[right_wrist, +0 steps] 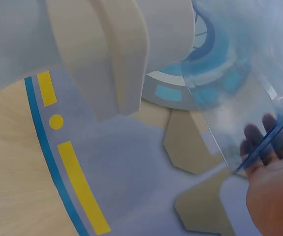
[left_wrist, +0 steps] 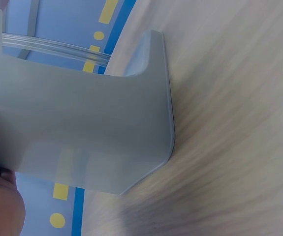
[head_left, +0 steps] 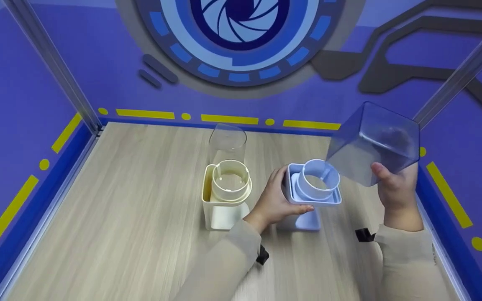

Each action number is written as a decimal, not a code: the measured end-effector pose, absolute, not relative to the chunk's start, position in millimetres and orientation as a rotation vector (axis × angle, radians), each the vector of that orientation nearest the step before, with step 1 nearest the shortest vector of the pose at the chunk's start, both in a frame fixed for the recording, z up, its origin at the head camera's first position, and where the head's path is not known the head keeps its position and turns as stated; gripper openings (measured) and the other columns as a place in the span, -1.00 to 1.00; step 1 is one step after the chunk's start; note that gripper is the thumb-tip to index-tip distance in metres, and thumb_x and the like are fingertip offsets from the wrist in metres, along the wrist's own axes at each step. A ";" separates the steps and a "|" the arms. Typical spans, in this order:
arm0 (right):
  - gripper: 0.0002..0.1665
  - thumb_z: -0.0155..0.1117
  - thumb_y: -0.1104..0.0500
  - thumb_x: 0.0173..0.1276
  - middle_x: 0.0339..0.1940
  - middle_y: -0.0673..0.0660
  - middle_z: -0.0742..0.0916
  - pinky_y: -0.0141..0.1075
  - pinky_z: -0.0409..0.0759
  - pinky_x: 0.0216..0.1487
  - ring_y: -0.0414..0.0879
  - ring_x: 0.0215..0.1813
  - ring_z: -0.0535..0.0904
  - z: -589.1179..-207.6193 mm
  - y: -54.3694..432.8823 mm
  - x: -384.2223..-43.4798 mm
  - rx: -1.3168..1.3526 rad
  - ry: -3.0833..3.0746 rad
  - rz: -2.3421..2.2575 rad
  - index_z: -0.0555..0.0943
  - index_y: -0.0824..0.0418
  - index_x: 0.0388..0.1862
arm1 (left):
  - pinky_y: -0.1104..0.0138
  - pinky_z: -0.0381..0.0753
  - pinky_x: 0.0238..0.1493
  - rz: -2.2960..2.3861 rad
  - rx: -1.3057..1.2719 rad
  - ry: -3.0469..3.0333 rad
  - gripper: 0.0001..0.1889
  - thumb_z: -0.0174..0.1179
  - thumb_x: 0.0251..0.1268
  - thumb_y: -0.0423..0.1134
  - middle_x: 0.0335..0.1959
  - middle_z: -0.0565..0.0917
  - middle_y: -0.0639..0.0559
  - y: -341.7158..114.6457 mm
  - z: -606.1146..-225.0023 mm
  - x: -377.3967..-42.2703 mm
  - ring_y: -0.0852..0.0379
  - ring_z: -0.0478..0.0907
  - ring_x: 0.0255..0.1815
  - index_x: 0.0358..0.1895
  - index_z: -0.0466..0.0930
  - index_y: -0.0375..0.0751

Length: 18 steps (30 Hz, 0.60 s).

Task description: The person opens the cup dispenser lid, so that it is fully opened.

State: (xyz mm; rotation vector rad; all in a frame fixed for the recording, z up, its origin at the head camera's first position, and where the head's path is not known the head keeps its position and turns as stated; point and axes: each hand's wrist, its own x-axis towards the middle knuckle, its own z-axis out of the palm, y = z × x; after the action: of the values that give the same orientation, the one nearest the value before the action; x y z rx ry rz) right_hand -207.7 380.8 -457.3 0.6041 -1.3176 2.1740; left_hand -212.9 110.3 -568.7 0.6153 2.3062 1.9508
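In the head view my left hand (head_left: 276,200) grips a light blue plastic dispenser base (head_left: 311,221) round its upper body, thumb at the front. A round collar stands in the base's square top. The left wrist view shows the base's smooth grey-looking side (left_wrist: 82,113) and part of my fingers at the left edge. My right hand (head_left: 398,192) holds a clear, square-sided plastic container (head_left: 366,138), tilted, above and to the right of the blue base. Through its wall, the right wrist view shows my fingertips (right_wrist: 252,132). The container and base are apart.
Left of the blue base stands a matching cream base (head_left: 220,217) with a round collar. Just behind it is another clear container (head_left: 227,144). Purple printed panels (head_left: 119,75) wall the wooden table (head_left: 119,209) at the back and sides, with metal posts (head_left: 52,62) at the corners.
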 end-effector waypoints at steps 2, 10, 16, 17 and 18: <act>-0.12 0.59 0.60 0.14 0.24 0.32 0.77 -0.17 0.71 0.44 0.13 0.28 0.69 -457.2 382.3 -210.7 0.569 -1.314 2.152 0.50 0.38 0.45 | 0.17 0.40 0.78 1.948 0.617 2.314 0.33 0.91 -0.18 -0.02 0.60 0.48 0.10 110.0 -568.8 -212.7 0.16 0.46 0.56 0.75 0.27 0.05; 0.00 0.53 0.71 0.12 0.33 0.28 0.70 -0.24 0.66 0.52 0.15 0.38 0.61 -466.1 388.8 -227.2 0.391 -1.353 2.057 0.43 0.29 0.53 | 0.18 0.40 0.78 1.945 0.601 2.322 0.34 0.90 -0.18 -0.02 0.62 0.46 0.08 109.8 -569.2 -211.9 0.15 0.45 0.59 0.76 0.26 0.03; 0.15 0.44 0.76 0.19 0.47 0.11 0.57 -0.38 0.53 0.65 0.05 0.57 0.44 -482.9 392.7 -240.5 0.081 -1.482 2.043 0.27 0.14 0.65 | 0.18 0.39 0.79 1.947 0.604 2.315 0.35 0.90 -0.17 -0.02 0.65 0.44 0.06 108.9 -569.9 -212.1 0.14 0.44 0.61 0.77 0.24 0.03; 0.17 0.44 0.75 0.21 0.50 0.09 0.54 -0.37 0.49 0.69 0.04 0.61 0.40 -486.2 393.1 -242.8 0.029 -1.514 2.035 0.23 0.14 0.68 | 0.18 0.39 0.79 1.947 0.605 2.315 0.35 0.90 -0.17 -0.02 0.65 0.44 0.06 108.7 -569.9 -212.1 0.14 0.43 0.60 0.78 0.24 0.04; 0.19 0.43 0.75 0.22 0.53 0.07 0.51 -0.36 0.46 0.72 0.02 0.65 0.37 -489.9 393.4 -245.2 -0.021 -1.542 2.030 0.18 0.14 0.70 | 0.18 0.39 0.78 1.947 0.605 2.316 0.35 0.90 -0.17 -0.02 0.65 0.44 0.06 108.7 -570.5 -212.1 0.14 0.44 0.60 0.78 0.24 0.04</act>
State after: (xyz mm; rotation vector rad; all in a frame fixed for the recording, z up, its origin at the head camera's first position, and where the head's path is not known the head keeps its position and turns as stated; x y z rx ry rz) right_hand -245.2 393.4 -489.9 -0.0209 -1.5419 2.0299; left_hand -212.1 108.7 -570.5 0.6046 2.3165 1.9466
